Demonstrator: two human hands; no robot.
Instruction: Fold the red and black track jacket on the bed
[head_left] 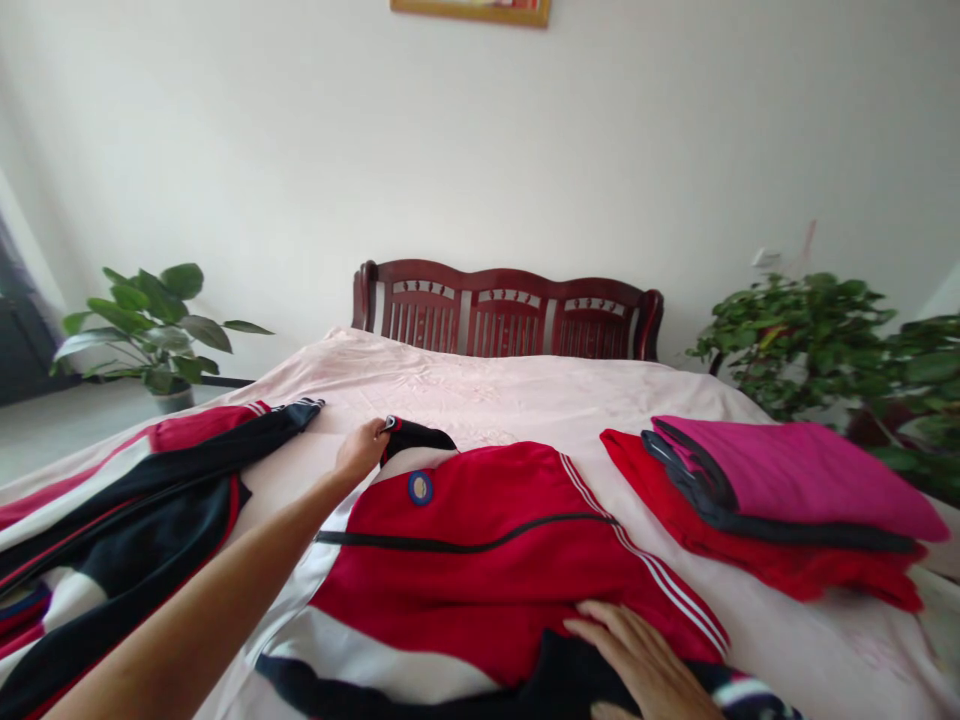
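- Standing on the floor at the far left, a potted plant spreads broad, glossy green leaves, well apart from the hands.
- On the left of the bed, a second jacket lies rumpled in navy, red and white panels. One dark sleeve with striped trim stretches toward the left hand and stops just short of it.
- With its arm stretched forward, the left hand has its fingers pinching the dark collar at the far end of the red jacket.
- In the middle of the bed, the red jacket is spread fairly flat. It is soft, matte cloth with a round blue badge, a curved dark seam line, thin white stripes down one sleeve, and white and navy bands at its near edge.
- Behind it, the pale pink bed sheet shows a faint raised pattern, and the dark red wooden headboard has slatted panels.
- Resting palm down on the jacket's near edge, the right hand has its fingers stretched flat and gripping nothing.
- Right of the jacket, past a strip of bare sheet, a stack of folded clothes has a magenta piece on top, a dark-edged one beneath and red at the bottom.
- Beside the bed's right edge, a bushy plant carries small leaves.
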